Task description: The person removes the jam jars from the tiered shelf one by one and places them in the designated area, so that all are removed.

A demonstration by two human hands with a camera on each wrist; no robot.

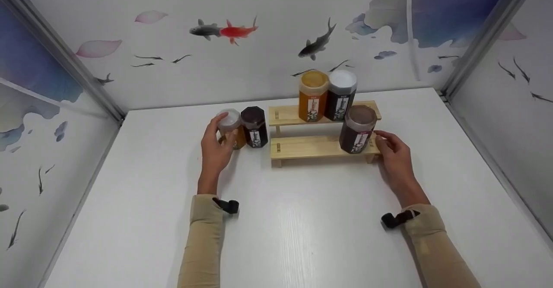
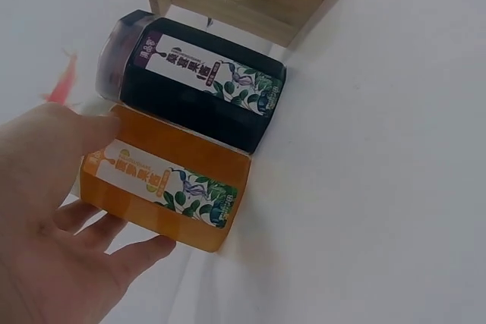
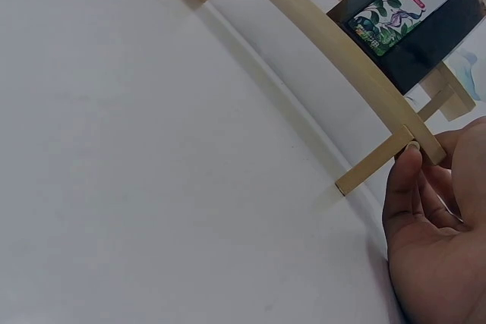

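My left hand (image 1: 216, 152) grips a jar of orange contents (image 2: 163, 180) with a whitish lid, thumb on one side and fingers on the other. Right beside it stands a dark jar (image 1: 255, 128) with a dark lid; the two appear to touch. My right hand (image 1: 395, 158) pinches the right end of the lower shelf (image 3: 364, 73) of a two-step wooden rack (image 1: 302, 147). A dark jar with a brownish lid (image 1: 358, 130) sits on that lower shelf, near the hand.
On the rack's upper shelf stand an orange jar (image 1: 313, 98) and a dark jar with a white lid (image 1: 342, 96), side by side. The white table (image 1: 293, 219) meets a wall (image 1: 268, 72) printed with fish behind the rack. Side panels flank the table.
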